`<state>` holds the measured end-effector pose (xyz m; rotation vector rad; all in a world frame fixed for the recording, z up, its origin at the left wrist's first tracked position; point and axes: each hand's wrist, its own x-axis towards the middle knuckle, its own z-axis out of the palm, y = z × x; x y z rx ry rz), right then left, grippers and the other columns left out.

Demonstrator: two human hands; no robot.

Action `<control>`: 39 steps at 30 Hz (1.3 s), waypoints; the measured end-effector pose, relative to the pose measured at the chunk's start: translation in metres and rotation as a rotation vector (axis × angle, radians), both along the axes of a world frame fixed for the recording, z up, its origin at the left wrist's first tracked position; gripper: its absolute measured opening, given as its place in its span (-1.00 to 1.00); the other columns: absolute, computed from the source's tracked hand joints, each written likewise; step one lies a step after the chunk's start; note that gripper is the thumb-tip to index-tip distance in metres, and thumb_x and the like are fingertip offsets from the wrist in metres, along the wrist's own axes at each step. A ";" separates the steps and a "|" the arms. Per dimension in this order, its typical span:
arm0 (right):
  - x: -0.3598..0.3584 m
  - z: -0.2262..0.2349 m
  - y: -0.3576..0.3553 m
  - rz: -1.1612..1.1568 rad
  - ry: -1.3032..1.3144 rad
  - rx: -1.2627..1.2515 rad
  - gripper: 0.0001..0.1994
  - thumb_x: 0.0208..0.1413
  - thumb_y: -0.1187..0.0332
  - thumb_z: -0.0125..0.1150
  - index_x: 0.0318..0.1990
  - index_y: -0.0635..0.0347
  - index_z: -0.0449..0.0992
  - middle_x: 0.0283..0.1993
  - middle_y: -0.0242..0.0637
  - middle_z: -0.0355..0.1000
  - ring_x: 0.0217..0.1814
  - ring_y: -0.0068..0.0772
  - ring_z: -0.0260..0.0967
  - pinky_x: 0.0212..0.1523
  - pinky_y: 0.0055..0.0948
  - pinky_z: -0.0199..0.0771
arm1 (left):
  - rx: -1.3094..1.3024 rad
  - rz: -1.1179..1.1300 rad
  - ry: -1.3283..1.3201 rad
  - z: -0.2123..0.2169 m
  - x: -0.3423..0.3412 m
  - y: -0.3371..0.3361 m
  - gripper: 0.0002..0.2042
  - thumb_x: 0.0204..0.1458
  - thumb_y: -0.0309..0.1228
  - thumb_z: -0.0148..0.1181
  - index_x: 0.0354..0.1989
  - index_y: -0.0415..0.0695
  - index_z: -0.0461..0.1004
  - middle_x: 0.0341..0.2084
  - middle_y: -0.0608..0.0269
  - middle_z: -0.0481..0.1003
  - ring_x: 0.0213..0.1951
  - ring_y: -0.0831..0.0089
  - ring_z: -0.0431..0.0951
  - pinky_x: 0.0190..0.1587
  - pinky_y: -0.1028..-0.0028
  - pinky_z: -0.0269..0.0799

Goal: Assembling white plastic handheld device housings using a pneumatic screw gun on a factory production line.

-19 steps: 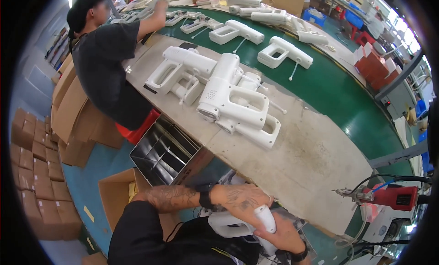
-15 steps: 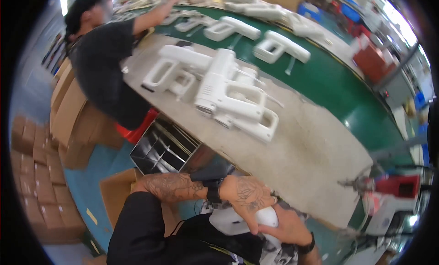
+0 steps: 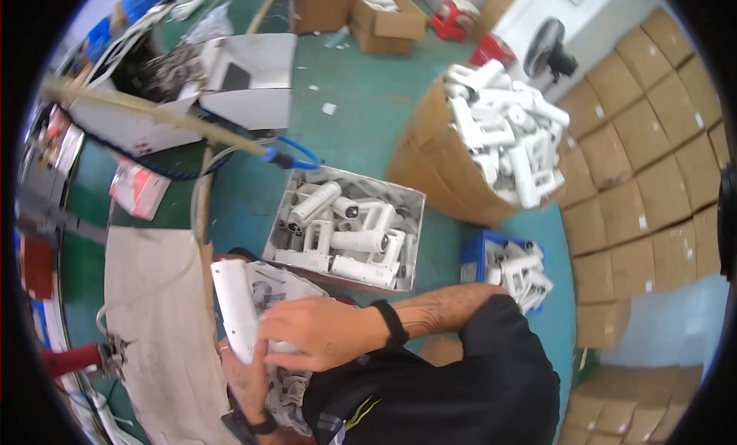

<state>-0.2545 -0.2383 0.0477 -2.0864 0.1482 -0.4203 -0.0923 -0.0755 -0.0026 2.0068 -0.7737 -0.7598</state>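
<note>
A: Where's the housing [image 3: 233, 303]?

B: Over the lap, just beside the table [image 3: 157, 314]. Upper end tilted away from the body.

A: Hands?

B: Left hand [image 3: 246, 380] cupped around the lower end, grasping it. Right hand [image 3: 318, 334] grasping near the same end, fingers bent over it.

A: Handling?

B: Looks like moulded plastic. Probably light, stiff. Smooth skin, so perhaps slippery; scuffs likelier than breakage. Spares [image 3: 313, 206] lie heaped in a box [image 3: 419, 234].

A: Best hold?

B: Around the barrel, I'd judge, or by the handle loop, as the spares show. On this one, the right hand hides that part.
</note>
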 end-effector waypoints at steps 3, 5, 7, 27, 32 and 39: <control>-0.048 -0.053 -0.005 -0.200 0.132 -0.026 -0.43 0.07 0.18 0.37 0.19 0.23 0.38 0.10 -0.01 0.39 0.16 0.07 0.34 0.17 -0.11 0.37 | -0.243 0.076 0.233 -0.058 -0.028 -0.041 -0.51 0.23 -0.21 0.26 0.14 -0.37 0.34 -0.02 0.04 0.50 -0.01 0.33 0.49 0.07 0.33 0.41; -0.064 -0.080 -0.003 -0.401 0.193 -0.153 -0.24 0.06 0.16 0.38 0.37 0.25 0.20 0.20 0.02 0.33 0.24 0.09 0.28 0.30 0.02 0.22 | -0.246 0.106 0.531 -0.075 -0.048 -0.074 -0.56 0.30 -0.24 0.18 0.15 -0.36 0.34 0.00 0.07 0.47 0.01 0.39 0.46 0.10 0.37 0.38; -0.066 -0.105 -0.008 -0.461 0.221 -0.114 -0.06 0.00 0.10 0.40 0.45 0.32 0.04 0.21 0.08 0.28 0.29 0.09 0.22 0.45 0.14 -0.05 | -0.237 0.182 0.775 -0.102 -0.062 -0.088 -0.55 0.24 -0.32 0.15 0.19 -0.35 0.32 0.03 0.05 0.46 0.02 0.33 0.49 0.11 0.35 0.40; -0.131 -0.270 -0.226 -0.042 0.592 -0.665 -0.04 -0.36 0.31 0.39 0.38 0.14 0.18 -0.15 -0.10 0.38 0.02 0.02 0.35 0.54 0.05 -0.05 | 0.120 -0.477 0.472 -0.111 -0.077 -0.104 -0.68 0.26 -0.37 0.22 0.11 -0.25 0.44 -0.05 0.08 0.59 0.03 0.32 0.58 0.17 0.39 0.42; -0.109 -0.298 -0.251 0.044 0.547 -0.718 -0.05 -0.45 0.37 0.35 0.35 0.09 0.23 -0.18 -0.17 0.38 0.06 -0.05 0.34 0.56 -0.03 -0.06 | 0.020 -0.284 0.603 -0.102 -0.060 -0.071 -0.75 0.31 -0.45 0.12 0.10 -0.27 0.43 -0.04 0.12 0.59 0.04 0.43 0.55 0.15 0.45 0.41; -0.037 -0.287 -0.165 -0.010 0.780 -0.698 0.01 -0.24 -0.08 0.39 0.38 0.31 0.20 -0.23 0.05 0.52 -0.08 0.09 0.45 0.15 -0.08 0.24 | 0.067 -0.155 0.593 -0.091 -0.053 -0.052 -0.74 0.32 -0.40 0.13 0.08 -0.28 0.44 -0.04 0.10 0.61 0.03 0.42 0.57 0.15 0.45 0.42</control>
